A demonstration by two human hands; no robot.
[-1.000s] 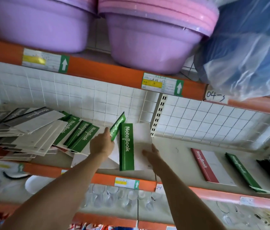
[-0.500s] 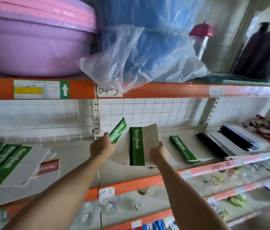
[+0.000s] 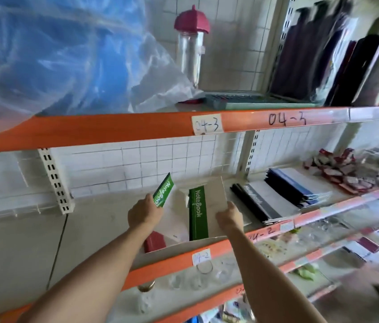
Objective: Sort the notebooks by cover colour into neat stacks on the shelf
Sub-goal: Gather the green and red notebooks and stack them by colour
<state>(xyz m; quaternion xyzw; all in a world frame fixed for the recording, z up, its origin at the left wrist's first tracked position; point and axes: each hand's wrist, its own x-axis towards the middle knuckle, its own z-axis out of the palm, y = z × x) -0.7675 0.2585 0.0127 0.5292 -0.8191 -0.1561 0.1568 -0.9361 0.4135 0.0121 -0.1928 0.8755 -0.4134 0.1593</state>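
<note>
The shelf [image 3: 95,231] with its orange front rail carries everything here. Toward its right end lie a black stack [image 3: 261,206] and, beyond that, a dark blue stack [image 3: 298,186]. Just left of the black stack, above the shelf, both hands hold green notebooks [image 3: 199,213]: the right hand [image 3: 229,216] pinches the near notebook's right edge, the left hand [image 3: 145,212] grips a tilted one [image 3: 163,191]. They look light, thin and floppy, with slick covers; taking them by the green spine should keep them flat.

Head view, close, facing shelf [image 3: 207,123]
</note>
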